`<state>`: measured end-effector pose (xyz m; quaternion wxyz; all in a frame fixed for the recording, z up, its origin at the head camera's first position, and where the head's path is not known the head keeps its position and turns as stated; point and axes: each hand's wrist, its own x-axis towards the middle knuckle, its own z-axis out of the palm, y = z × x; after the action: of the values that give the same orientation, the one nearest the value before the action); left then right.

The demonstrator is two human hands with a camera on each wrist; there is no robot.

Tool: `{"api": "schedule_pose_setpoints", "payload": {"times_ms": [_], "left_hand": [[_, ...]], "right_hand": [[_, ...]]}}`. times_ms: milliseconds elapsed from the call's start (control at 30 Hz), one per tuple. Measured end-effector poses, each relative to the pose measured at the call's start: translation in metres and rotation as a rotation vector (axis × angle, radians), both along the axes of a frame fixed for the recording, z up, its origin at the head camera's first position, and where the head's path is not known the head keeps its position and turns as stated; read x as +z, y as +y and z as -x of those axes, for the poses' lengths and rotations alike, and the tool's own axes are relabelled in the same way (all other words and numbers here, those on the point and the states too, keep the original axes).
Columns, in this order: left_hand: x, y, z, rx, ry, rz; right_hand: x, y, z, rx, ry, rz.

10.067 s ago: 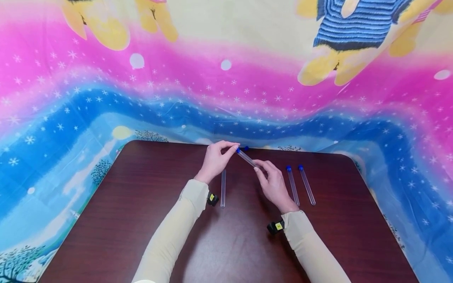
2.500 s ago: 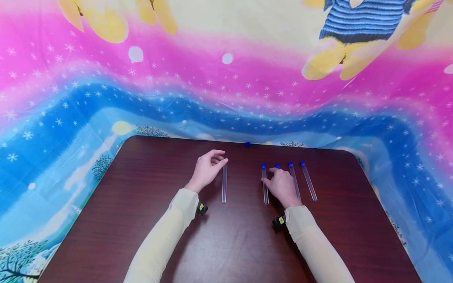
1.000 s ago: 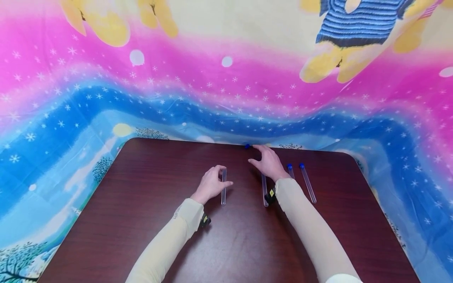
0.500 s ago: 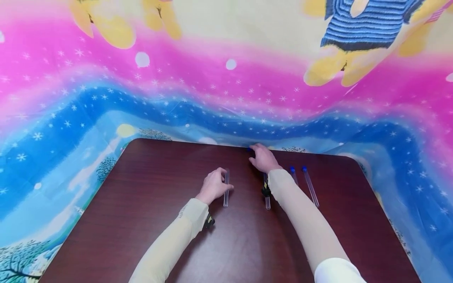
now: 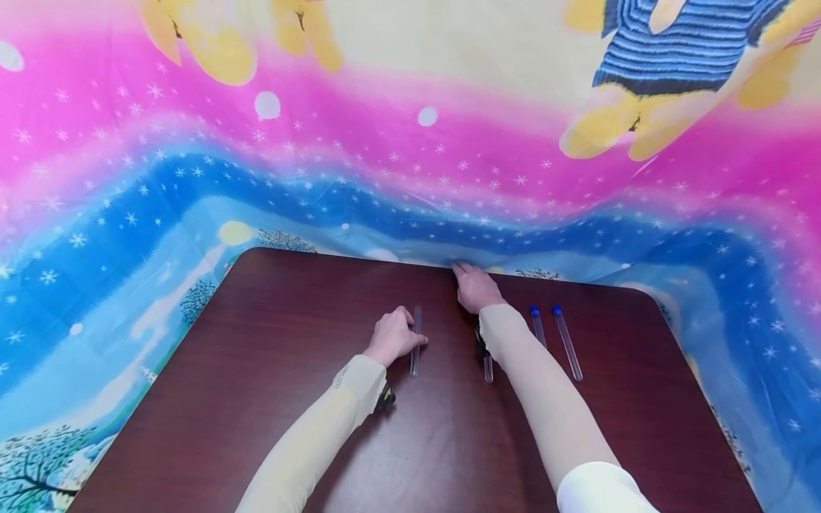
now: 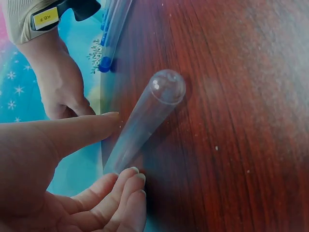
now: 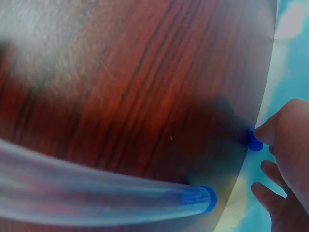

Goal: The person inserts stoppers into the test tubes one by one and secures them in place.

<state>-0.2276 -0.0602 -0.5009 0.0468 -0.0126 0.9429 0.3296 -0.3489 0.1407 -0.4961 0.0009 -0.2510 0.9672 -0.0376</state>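
Observation:
An uncapped clear test tube lies on the table left of the middle. My left hand straddles it, thumb on the right side and fingers on the left. In the left wrist view, the tube's rounded end points toward the camera, the thumb stands slightly apart and the fingertips are right at the far end. At the back edge my right hand pinches a small blue cap, with the thumb tip against it; the hand hides the cap in the head view.
Capped test tubes lie on the right: one test tube in full view, another test tube partly behind the right sleeve. A further test tube shows below that wrist. A patterned cloth hangs behind the table.
Two more capped tubes were set down on the right earlier. My right hand then reached to the back edge and took the blue cap. My left hand closed in around the uncapped tube.

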Motion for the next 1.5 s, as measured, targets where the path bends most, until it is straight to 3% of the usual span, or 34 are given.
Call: {"api": "schedule_pose_setpoints", "payload": {"times_ms": [133,467,933,1500], "left_hand": [[0.000,0.000,0.001,-0.009,-0.015,0.017],[-0.001,-0.002,0.004,-0.019,-0.021,0.057],[-0.001,-0.003,0.006,-0.018,-0.051,0.080],[0.004,-0.008,0.004,-0.018,0.003,-0.018]], "right_hand": [[-0.004,0.001,0.001,-0.037,-0.054,-0.005],[-0.015,0.008,0.008,-0.054,-0.024,0.067],[-0.013,0.007,0.005,-0.050,0.021,0.160],[-0.023,0.004,0.005,-0.045,0.072,0.179]]}}
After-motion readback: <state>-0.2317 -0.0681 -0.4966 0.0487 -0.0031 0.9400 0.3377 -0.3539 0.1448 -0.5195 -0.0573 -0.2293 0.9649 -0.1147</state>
